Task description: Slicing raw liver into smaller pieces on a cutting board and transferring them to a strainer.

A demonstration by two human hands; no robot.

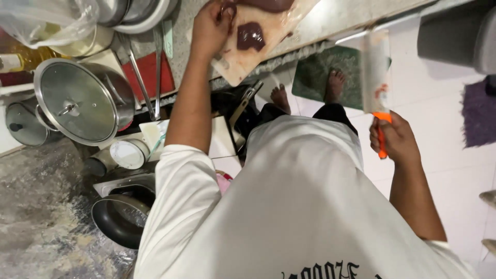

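Nearest the camera is the white shirt [305,206], filling the bottom of the view. On the right, the right hand [395,139] is curled tight around an orange handle, holding a cleaver [375,72] up over the white floor [439,103] — its broad blade points away, with a reddish smear near the handle. It hangs well clear of the counter.

Left of the shirt, low down, there's a dark pan [116,222] and a small round tin [129,153] just past it. Further left sits a big steel pot [85,101] with its lid on, and a smaller lidded pot [26,124] at the left edge.

Past the shirt you can see bare feet [307,90], the right one on a green mat [325,75]. A purple rug [479,116] lies at the right edge.

Far side: the left arm reaches out to a pale board [243,54] that sits on the counter [336,20] and sticks out over its edge. The left hand [212,26] rests on the board's left side, fingers bent down onto a big dark red piece of meat [266,5] at the top of the frame — can't tell if it's pinching or just pressing. A smaller slice [250,36] lies on the board just right of that hand.

A clear plastic bag [49,20] is in the far left corner, next to stacked steel bowls [137,10].
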